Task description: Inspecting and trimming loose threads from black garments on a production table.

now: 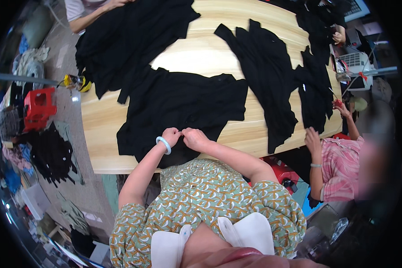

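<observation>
A big black garment lies spread flat on the light wooden table, right in front of the person. Its near edge hangs a little over the table's side, close to the person's tummy.

Both hands sit on that near edge, in the middle. The left hand, with a pale bangle on the wrist, and the right hand are almost touching each other. The fingers of both hands are curled in and look pinched on the black cloth at one small spot. What is between them is too small and dark to tell.

So the work on this garment looks like it is in the middle. The cloth is already laid out and smoothed, and the hands are busy at just one place on it. The rest of the garment is untouched.

There looks to be more to do. Another black piece lies to the right on the table, and a heap of black clothes lies at the far left. Other people sit around the table too. One in a pink striped top rests a hand by the table's right edge. More dark cloth lies on the floor by a red stool.
</observation>
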A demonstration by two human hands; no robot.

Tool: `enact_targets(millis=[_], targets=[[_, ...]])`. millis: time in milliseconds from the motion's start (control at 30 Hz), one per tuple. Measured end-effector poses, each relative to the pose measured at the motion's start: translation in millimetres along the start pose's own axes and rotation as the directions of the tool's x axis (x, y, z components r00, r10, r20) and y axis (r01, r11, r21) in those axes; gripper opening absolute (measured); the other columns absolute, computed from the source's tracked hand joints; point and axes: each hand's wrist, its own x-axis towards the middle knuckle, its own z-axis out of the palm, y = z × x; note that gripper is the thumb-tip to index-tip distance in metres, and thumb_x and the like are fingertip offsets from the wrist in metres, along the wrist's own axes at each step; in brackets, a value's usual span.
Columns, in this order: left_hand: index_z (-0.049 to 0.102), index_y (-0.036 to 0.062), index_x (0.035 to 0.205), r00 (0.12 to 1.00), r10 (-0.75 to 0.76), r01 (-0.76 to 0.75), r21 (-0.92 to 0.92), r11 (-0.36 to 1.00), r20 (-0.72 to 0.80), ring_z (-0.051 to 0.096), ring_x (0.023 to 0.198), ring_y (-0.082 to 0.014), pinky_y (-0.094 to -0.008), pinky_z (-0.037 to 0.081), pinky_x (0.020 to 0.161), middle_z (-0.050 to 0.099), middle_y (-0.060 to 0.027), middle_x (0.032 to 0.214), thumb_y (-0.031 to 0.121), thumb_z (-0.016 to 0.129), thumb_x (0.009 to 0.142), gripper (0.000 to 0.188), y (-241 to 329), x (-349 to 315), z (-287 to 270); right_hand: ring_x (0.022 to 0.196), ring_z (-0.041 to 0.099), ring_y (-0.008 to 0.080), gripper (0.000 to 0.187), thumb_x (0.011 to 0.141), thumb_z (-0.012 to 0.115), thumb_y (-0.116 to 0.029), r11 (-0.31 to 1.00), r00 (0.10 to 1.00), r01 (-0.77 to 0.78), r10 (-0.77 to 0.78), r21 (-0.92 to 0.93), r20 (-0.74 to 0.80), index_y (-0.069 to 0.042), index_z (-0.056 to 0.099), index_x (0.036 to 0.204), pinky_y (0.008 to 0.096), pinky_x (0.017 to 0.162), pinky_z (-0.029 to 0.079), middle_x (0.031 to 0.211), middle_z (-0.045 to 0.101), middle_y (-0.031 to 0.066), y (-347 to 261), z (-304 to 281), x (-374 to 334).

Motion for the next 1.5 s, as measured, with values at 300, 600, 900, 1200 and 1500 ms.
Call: enact_targets(millis=[300, 600, 900, 1200, 1500], targets=[[0.055, 0.0004, 0.064, 1.000, -0.008, 0.010, -0.076, 0.997, 0.021, 0.046, 0.053, -0.0133, -0.0301, 0.037, 0.050, 0.052, -0.0069, 0.055, 0.017, 0.057, 0.074, 0.020, 6, 2, -3, 0.075, 0.058, 0.0343, 0.013, 0.069, 0.048, -0.002, 0.999, 1.000, -0.014, 0.013, 0.039, 0.025, 0.001, 0.057, 0.078, 0.0419, 0.068, 0.048, 0.079, 0.059, 0.0193, 8, 1, 3], [0.056, 0.0000, 0.065, 0.987, -0.109, 0.131, -0.202, 0.970, 0.121, 0.047, 0.054, -0.0111, -0.0289, 0.038, 0.051, 0.053, -0.0043, 0.056, 0.015, 0.055, 0.074, 0.017, 9, 3, -15, 0.074, 0.058, 0.0336, 0.010, 0.069, 0.052, -0.004, 0.963, 0.994, -0.058, 0.081, 0.264, -0.079, 0.000, 0.057, 0.077, 0.0396, 0.067, 0.047, 0.076, 0.060, 0.0180, 8, 3, 8], [0.059, 0.0026, 0.068, 0.992, 0.126, -0.120, 0.225, 0.967, -0.016, 0.056, 0.061, -0.0287, -0.0359, 0.044, 0.061, 0.057, -0.0102, 0.060, 0.017, 0.049, 0.077, 0.020, 12, -2, -9, 0.070, 0.059, 0.0305, 0.010, 0.070, 0.052, -0.004, 0.998, 0.997, -0.014, 0.010, -0.060, -0.074, -0.004, 0.059, 0.076, 0.0399, 0.061, 0.048, 0.074, 0.060, 0.0144, 6, 6, 8], [0.055, -0.0019, 0.083, 0.979, 0.172, -0.136, 0.285, 0.949, -0.105, 0.054, 0.079, -0.0354, -0.0426, 0.044, 0.070, 0.055, -0.0202, 0.084, 0.012, 0.048, 0.076, 0.017, 29, -20, 0, 0.063, 0.058, 0.0312, 0.010, 0.074, 0.051, -0.010, 0.996, 0.979, 0.066, -0.076, -0.059, -0.192, -0.003, 0.053, 0.068, 0.0406, 0.054, 0.046, 0.067, 0.057, 0.0153, 4, 0, 11], [0.055, -0.0002, 0.079, 0.935, 0.194, -0.149, 0.170, 0.974, -0.295, 0.055, 0.072, -0.0341, -0.0412, 0.044, 0.063, 0.055, -0.0161, 0.076, 0.007, 0.047, 0.074, 0.012, 23, -28, -4, 0.071, 0.058, 0.0332, 0.011, 0.074, 0.048, -0.006, 0.997, 0.993, -0.006, 0.015, 0.077, -0.118, -0.001, 0.057, 0.077, 0.0419, 0.062, 0.047, 0.076, 0.060, 0.0170, -1, -1, 14]])
